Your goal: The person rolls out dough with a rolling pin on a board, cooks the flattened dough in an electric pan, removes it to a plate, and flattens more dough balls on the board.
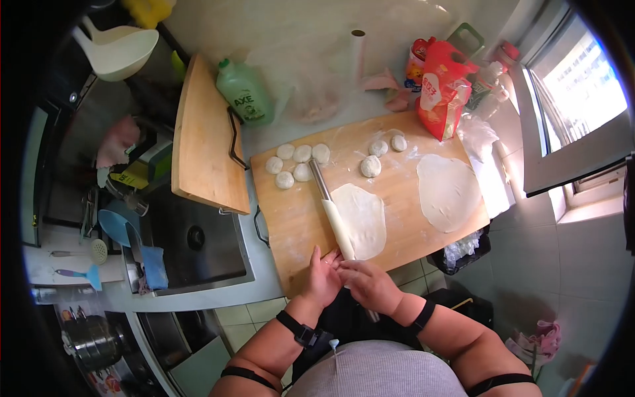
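A metal rolling pin [319, 177] lies slantwise over the wooden board [291, 231], with the edge of a dough sheet [364, 218] wrapped around its middle. At the board's near edge, my left hand [322, 279] is open, palm turned up, its fingertips by the dough-covered pin. My right hand [372, 286] closes over the pin's near end, which sticks out below it. The two hands meet at the fingertips, so the exact finger contact is partly hidden. Another flat dough sheet [450, 193] lies on the right. Several floured dough balls [303, 153] sit at the back left, and three more [371, 166] at back centre.
Left of the board are an upright cutting board [205, 139] and a sink [192, 264]. Behind stand a green AXE bottle [245, 92] and a red bag [443, 89]. An open window [582, 99] juts in on the right, above a lined bin [460, 255].
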The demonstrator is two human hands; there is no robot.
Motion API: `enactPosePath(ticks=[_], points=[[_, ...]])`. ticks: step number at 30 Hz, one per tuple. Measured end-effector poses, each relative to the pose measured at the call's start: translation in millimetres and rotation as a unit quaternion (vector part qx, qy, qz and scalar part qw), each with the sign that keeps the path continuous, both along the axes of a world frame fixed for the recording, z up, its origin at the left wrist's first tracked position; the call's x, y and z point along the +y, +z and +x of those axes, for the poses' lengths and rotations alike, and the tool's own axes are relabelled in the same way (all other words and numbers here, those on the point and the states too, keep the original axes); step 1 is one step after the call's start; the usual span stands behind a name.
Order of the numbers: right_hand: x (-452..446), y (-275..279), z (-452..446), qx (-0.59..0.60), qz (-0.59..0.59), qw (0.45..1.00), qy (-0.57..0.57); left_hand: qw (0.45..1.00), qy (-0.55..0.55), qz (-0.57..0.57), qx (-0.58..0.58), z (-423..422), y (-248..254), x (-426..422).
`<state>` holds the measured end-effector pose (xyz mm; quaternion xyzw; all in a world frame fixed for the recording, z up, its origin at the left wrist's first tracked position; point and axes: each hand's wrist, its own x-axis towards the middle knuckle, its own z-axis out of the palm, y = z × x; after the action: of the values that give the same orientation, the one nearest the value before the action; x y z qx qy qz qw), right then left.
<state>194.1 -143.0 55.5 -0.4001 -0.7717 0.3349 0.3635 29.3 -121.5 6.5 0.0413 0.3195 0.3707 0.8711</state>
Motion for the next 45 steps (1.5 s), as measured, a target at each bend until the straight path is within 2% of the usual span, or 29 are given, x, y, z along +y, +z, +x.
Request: enactPosePath(ticks=[1,2,4,5,6,8,10,12,16,18,22,23,24,25,26,27,28,30,31,32,34,35,36,38,40,42,45], points=[[-8.6,-12.0,2.9,-0.038,-0.065,0.995,-0.063,0.997,0.001,-0.041,0.061,0.1,-0.5,0.5],[-15.8,-14.3,5.0,-0.039,-0.066,0.995,-0.059,0.997,0.005,-0.043,0.06,1.3,-0.4,0.2],[-25.2,-12.1,8.9,-0.128,-0.213,0.955,-0.16,0.993,0.051,-0.094,0.056,6.4,5.4,0.6],[-28.6,-16.7,12.7,-0.166,-0.285,0.938,-0.108,0.993,0.054,-0.095,0.055,7.6,6.3,0.3],[-31.2,-18.7,11.8,-0.168,-0.285,0.938,-0.106,0.992,0.062,-0.093,0.053,8.8,6.9,-0.4],[-36.1,-20.8,7.6,-0.09,-0.382,0.918,-0.062,0.992,0.071,-0.093,0.052,11.1,6.7,-1.7],[-37.5,-16.1,3.2,-0.084,-0.351,0.931,-0.062,0.991,0.066,-0.072,0.087,13.2,6.6,-2.7],[-40.3,-13.9,0.2,-0.122,-0.196,0.967,-0.11,0.99,0.066,-0.075,0.1,13.6,-1.5,-2.4],[-40.7,1.8,5.3,-0.155,-0.216,0.958,-0.109,0.99,0.074,-0.075,0.099,16.4,-1.0,0.6],[-40.3,8.4,11.8,-0.077,-0.193,0.973,-0.103,0.989,0.072,-0.088,0.096,18.5,-0.6,4.8],[-35.0,39.2,22.1,-0.031,-0.168,0.983,-0.063,0.989,0.057,-0.121,0.07,19.0,9.2,14.5],[-32.6,46.7,24.3,0.012,-0.176,0.984,-0.041,0.987,0.067,-0.145,-0.004,14.4,-6.5,16.8],[-31.1,52.5,26.4,0.056,-0.183,0.981,-0.018,0.988,0.066,-0.141,-0.004,9.9,-6.3,20.4],[-30.4,57.1,28.8,0.056,-0.179,0.982,-0.019,0.991,0.077,-0.065,-0.09,5.6,-6.4,25.3],[-29.9,60.8,31.3,0.11,-0.24,0.964,-0.023,0.981,0.087,0.012,-0.174,3.9,-7.4,30.0],[-29.8,62.5,34.0,0.163,-0.301,0.939,-0.026,0.98,0.156,-0.024,-0.125,5.5,14.6,34.5],[-29.4,56.4,38.8,0.164,-0.3,0.939,-0.026,0.98,0.155,-0.023,-0.124,2.3,14.9,37.5],[-27.4,38.9,50.3,0.095,-0.286,0.951,-0.066,0.981,0.191,-0.01,-0.016,-12.0,10.9,43.4],[-24.2,39.9,54.8,0.007,-0.24,0.967,-0.088,0.982,0.182,0.008,0.051,-16.5,5.8,45.7],[-24.2,29.2,59.2,0.01,-0.242,0.966,-0.088,0.982,0.181,0.008,0.054,-17.5,-5.3,44.8],[-21.2,-0.5,68.6,-0.108,-0.105,0.977,-0.148,0.958,0.101,-0.021,0.267,-17.8,-23.7,41.7],[-24.2,-6.4,73.9,-0.156,-0.122,0.968,-0.155,0.958,0.099,-0.021,0.268,-17.1,-28.0,41.7],[-26.2,-14.2,79.9,-0.154,-0.124,0.968,-0.157,0.954,0.094,-0.008,0.285,-14.1,-28.8,42.3],[-29.6,-29.3,94.1,-0.261,-0.087,0.943,-0.187,0.949,0.09,0.003,0.301,-11.2,-32.8,41.1],[-28.3,-31.8,108.8,-0.269,-0.058,0.94,-0.2,0.931,0.074,0.039,0.354,-10.7,-37.8,42.0],[-23.7,-40.3,126.2,-0.327,-0.028,0.912,-0.245,0.926,0.069,0.057,0.366,-12.7,-39.9,40.9],[-16.6,-39.2,148.8,-0.35,0.005,0.896,-0.273,0.913,0.037,0.079,0.398,-22.3,-36.2,41.5]])
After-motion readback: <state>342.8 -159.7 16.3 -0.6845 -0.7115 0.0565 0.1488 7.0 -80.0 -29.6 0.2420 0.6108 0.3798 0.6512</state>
